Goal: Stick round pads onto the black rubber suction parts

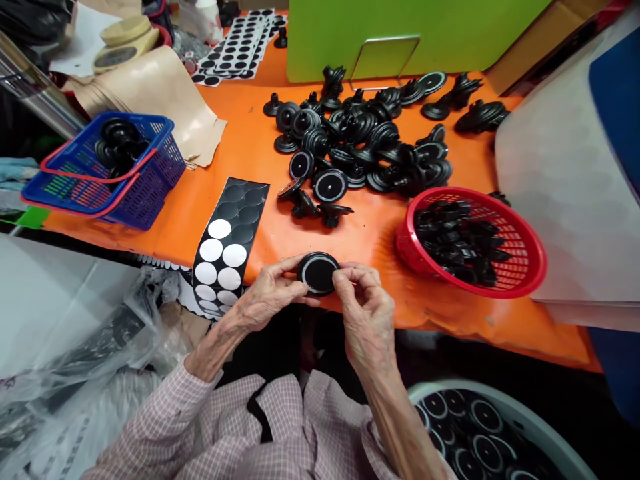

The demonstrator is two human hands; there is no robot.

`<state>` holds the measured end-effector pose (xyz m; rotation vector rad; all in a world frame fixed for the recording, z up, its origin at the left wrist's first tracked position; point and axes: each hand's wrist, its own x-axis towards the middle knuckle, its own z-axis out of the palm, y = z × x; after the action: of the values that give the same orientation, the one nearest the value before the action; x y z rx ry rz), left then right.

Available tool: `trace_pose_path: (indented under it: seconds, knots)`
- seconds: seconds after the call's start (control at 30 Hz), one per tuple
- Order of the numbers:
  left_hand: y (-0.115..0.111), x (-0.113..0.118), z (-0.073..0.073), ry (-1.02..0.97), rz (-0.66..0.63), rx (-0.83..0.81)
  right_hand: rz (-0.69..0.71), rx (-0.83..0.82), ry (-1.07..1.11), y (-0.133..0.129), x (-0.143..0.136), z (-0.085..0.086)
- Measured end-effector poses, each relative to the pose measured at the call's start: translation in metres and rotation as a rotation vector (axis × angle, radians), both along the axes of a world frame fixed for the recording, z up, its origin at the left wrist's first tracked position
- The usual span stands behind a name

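Between my two hands, over the near edge of the orange table, is a round black suction-cup base [319, 274] with a pale ring on its upturned face. My left hand [273, 291] grips its left rim between thumb and fingers. At its right rim, my right hand [364, 298] pinches with thumb and forefinger. A black sheet of round stickers [231, 220] lies just left of my hands, hanging over the edge; its lower spots are white and its upper ones black. Beyond my hands is a heap of black suction-cup bases [355, 137].
A red basket [537, 267] of small black parts stands at right, a blue basket [173, 157] with black parts at left. Brown paper [150, 93] and more sticker sheets [240, 47] lie behind. A green board [425, 33] rises at the back. A tub [425, 390] of ringed black discs is below right.
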<state>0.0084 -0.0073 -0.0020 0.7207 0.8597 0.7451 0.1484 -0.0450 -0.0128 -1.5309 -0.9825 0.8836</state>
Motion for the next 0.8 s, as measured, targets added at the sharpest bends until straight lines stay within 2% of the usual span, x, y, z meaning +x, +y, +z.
trace_pose_path:
  seconds: [0.23,0.4,0.57,0.7,0.8]
  knots:
    - [-0.001,0.000,-0.006,0.007,0.017,0.035,-0.044,0.073,-0.220,0.000,-0.008,-0.005]
    - [-0.002,0.002,-0.005,0.020,0.072,0.044,-0.043,0.192,-0.464,0.001,-0.014,-0.012]
    - [-0.003,0.000,-0.004,0.025,0.123,0.046,-0.034,0.232,-0.585,0.003,-0.019,-0.014]
    - [-0.002,-0.004,-0.003,-0.006,0.126,0.038,-0.029,0.209,-0.533,0.004,-0.020,-0.014]
    - [-0.002,-0.011,-0.001,-0.001,0.129,0.029,0.005,0.079,-0.292,0.007,-0.016,-0.008]
